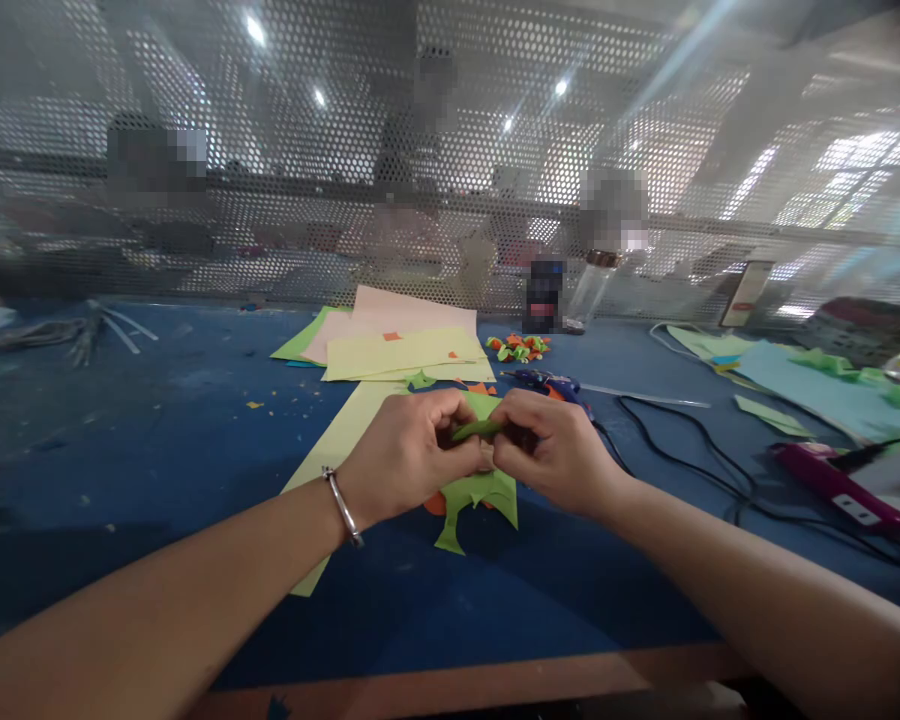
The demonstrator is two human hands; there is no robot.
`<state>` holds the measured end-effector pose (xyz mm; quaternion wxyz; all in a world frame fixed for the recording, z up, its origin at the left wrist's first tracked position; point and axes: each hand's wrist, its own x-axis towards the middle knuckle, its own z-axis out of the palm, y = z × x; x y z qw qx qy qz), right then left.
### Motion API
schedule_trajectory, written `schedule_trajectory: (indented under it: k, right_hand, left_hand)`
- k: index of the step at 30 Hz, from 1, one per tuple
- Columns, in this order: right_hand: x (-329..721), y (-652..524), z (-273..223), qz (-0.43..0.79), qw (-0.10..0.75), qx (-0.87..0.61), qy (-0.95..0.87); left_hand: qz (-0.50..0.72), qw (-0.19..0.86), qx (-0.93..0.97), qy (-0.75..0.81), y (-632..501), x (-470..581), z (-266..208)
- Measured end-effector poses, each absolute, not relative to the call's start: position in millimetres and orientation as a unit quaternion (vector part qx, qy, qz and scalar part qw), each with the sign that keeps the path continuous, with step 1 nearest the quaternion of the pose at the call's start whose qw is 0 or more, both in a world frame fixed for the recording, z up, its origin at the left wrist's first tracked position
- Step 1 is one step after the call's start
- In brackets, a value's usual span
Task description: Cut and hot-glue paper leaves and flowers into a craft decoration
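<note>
"Bare forearms [195,590] reach in from both lower corners. What is the largest thing past them?"

"A perforated metal panel [285,140], standing along the far edge of a blue table [157,430]."

"And on the table?"

"A pink sheet [412,310] lies at the back, partly under yellow sheets [405,357]. A long pale strip [337,430] runs from them toward the near edge, passing under the left arm. Far to the right sits a magenta power strip [832,480]."

"How are the hands?"

"The left hand [412,445] and the right hand [555,445] are both closed, nearly meeting, fingertips pinching one small green piece [476,430] of paper between them."

"Where is that piece, exactly?"

"Just above a larger cut green paper [495,490] on the table. Its full shape cannot be told; the fingers cover its ends."

"What else is near?"

"A blue glue gun [544,382] lies just beyond the right hand. Behind that, a small heap of orange and green paper bits [521,348]."

"Anything smaller?"

"A silver bracelet [342,507] circles the left wrist, and an orange scrap [392,336] rests on the paper stack."
</note>
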<state>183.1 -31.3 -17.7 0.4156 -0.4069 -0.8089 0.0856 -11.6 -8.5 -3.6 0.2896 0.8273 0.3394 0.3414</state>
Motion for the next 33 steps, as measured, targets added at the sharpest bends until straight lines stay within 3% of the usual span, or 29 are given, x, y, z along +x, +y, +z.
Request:
schedule_trajectory:
  k: [6, 12, 21, 33]
  right_hand:
    - [187.1, -29.3, -19.5, 0.085, 0.410, -0.434, -0.797]
    - [188.3, -30.3, -18.7, 0.153, 0.414, -0.434, -0.785]
    - [186.0, -32.3, -18.5, 0.165, 0.428, -0.428, -0.779]
    - [183.9, -30.4, -22.0, 0.110, 0.432, -0.424, -0.788]
  left_hand:
    - [0.357, 0.257, 0.824, 0.357, -8.9, -13.2, 0.5]
    - [0.352, 0.316, 0.799, 0.370, -7.2, -13.2, -1.0]
    - [0.351, 0.340, 0.787, 0.376, -7.4, -12.1, -2.1]
    - [0.347, 0.348, 0.789, 0.369, -7.6, -10.5, -5.3]
